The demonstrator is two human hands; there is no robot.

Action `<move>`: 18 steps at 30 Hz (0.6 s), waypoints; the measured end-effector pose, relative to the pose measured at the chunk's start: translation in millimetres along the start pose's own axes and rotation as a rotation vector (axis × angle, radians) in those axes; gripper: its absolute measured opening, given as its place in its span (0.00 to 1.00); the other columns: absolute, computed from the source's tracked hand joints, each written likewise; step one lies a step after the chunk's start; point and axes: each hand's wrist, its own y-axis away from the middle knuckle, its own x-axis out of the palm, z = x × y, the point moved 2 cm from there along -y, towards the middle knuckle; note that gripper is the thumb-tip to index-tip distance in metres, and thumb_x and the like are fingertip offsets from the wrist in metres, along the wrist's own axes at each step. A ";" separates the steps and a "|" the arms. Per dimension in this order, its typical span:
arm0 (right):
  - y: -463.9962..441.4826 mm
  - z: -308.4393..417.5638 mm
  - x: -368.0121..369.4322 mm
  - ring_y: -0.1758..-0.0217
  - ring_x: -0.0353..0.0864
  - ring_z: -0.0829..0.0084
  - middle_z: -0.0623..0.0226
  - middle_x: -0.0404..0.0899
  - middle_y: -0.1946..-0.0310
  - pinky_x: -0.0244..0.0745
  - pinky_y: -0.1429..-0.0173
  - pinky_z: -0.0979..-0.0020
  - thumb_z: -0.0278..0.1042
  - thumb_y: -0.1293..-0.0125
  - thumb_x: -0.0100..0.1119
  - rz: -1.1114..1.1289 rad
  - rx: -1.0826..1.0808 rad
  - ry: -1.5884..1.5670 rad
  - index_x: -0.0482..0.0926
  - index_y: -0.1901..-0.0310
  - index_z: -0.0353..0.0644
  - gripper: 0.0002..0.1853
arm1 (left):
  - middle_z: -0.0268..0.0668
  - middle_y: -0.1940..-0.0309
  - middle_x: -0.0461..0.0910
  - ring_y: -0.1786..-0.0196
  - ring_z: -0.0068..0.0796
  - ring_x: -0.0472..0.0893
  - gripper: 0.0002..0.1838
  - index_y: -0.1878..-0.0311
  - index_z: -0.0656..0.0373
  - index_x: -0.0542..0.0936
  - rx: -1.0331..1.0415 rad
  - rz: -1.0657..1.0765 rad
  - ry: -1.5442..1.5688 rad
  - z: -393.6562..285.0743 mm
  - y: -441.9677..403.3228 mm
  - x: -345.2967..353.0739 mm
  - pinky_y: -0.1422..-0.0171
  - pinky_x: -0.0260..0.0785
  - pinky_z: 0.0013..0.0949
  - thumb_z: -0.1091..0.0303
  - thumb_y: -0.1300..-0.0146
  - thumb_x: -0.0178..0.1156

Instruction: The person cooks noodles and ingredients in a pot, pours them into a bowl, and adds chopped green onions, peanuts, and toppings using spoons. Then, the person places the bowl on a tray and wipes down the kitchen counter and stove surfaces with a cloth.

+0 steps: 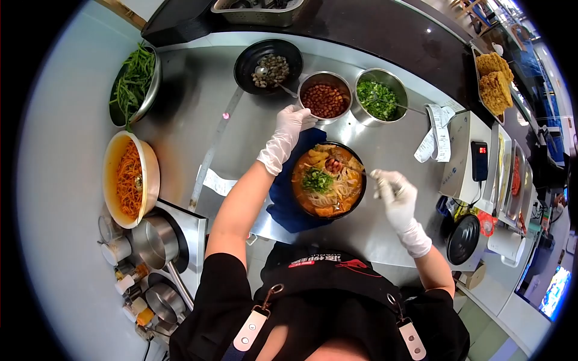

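My left hand (291,127), in a white glove, has its fingers closed on the near-left side of a round metal container (330,121) filled with reddish-brown peanuts (324,100). Also gloved, my right hand (395,200) grips the handle of a spoon (356,169). The spoon's head is over a dark bowl (361,200), where a few peanuts (333,165) show. Noodles (338,191), chopped green onion (317,180) and orange-red broth fill the bowl. Beneath it lies a dark blue cloth (288,212).
Behind the bowl stand a metal container of chopped green onion (378,100) and a black bowl (244,72) with a spoon. Shredded carrot (128,180) and leafy greens (133,81) are at left, near saucepans (155,242). Paper receipts (438,133) hang at right.
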 end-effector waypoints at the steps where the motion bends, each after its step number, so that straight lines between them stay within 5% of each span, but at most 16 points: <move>1: 4.9 1.8 4.4 0.73 0.80 0.73 0.63 0.81 0.70 0.76 0.68 0.74 0.20 0.37 0.59 0.054 -0.209 0.181 0.81 0.55 0.36 0.09 | 0.43 0.65 0.82 0.61 0.35 0.84 0.09 0.57 0.64 0.74 -0.002 -0.001 -0.004 -0.4 0.1 0.5 0.51 0.80 0.34 0.71 0.36 0.61; 4: 12.9 6.0 8.4 0.73 0.80 0.61 0.60 0.79 0.71 0.77 0.69 0.68 0.18 0.46 0.62 0.223 -0.674 0.564 0.81 0.55 0.37 0.15 | 0.44 0.64 0.82 0.61 0.35 0.84 0.10 0.56 0.65 0.74 -0.011 -0.009 0.001 -0.2 -1.0 0.5 0.51 0.80 0.34 0.71 0.36 0.61; 6: 5.9 7.5 4.0 0.73 0.80 0.61 0.60 0.79 0.71 0.78 0.68 0.68 0.17 0.46 0.62 0.163 -0.664 0.553 0.81 0.55 0.37 0.15 | 0.44 0.63 0.83 0.61 0.35 0.84 0.10 0.56 0.65 0.74 -0.005 -0.002 -0.004 0.1 -1.9 -0.4 0.51 0.80 0.34 0.71 0.36 0.61; 10: -40.8 4.2 5.1 0.66 0.83 0.62 0.58 0.82 0.64 0.79 0.60 0.69 0.17 0.39 0.59 -0.147 -0.358 0.416 0.81 0.55 0.36 0.11 | 0.44 0.62 0.83 0.61 0.34 0.84 0.09 0.56 0.65 0.75 -0.007 0.000 0.026 -1.2 -3.0 3.7 0.51 0.80 0.34 0.72 0.36 0.60; 12: -81.2 -5.2 15.3 0.68 0.80 0.74 0.63 0.82 0.63 0.76 0.60 0.75 0.22 0.34 0.57 -0.236 -0.176 0.288 0.82 0.54 0.36 0.09 | 0.44 0.61 0.83 0.61 0.34 0.84 0.09 0.56 0.65 0.75 0.017 0.006 0.064 4.2 -7.1 10.1 0.51 0.80 0.34 0.72 0.36 0.60; 13: -100.7 -18.4 25.8 0.68 0.78 0.81 0.68 0.82 0.63 0.75 0.61 0.79 0.24 0.31 0.56 -0.270 -0.004 -0.049 0.81 0.51 0.35 0.09 | 0.44 0.61 0.82 0.61 0.34 0.84 0.09 0.56 0.65 0.75 0.045 0.008 0.099 4.7 -11.0 12.7 0.52 0.80 0.34 0.72 0.36 0.60; 15: -136.1 -33.5 35.2 0.69 0.76 0.83 0.69 0.81 0.63 0.74 0.62 0.80 0.25 0.30 0.56 -0.272 0.122 -0.268 0.77 0.46 0.33 0.13 | 0.43 0.60 0.82 0.59 0.35 0.85 0.08 0.56 0.66 0.74 0.042 0.015 0.183 5.1 -14.1 20.8 0.52 0.80 0.34 0.73 0.35 0.60; 18: -165.9 -48.2 37.0 0.67 0.74 0.78 0.68 0.75 0.61 0.73 0.63 0.76 0.26 0.34 0.61 -0.558 0.003 0.107 0.66 0.35 0.35 0.26 | 0.43 0.61 0.82 0.58 0.36 0.85 0.10 0.55 0.66 0.75 0.004 0.000 0.160 8.2 -20.6 12.7 0.54 0.80 0.35 0.70 0.34 0.59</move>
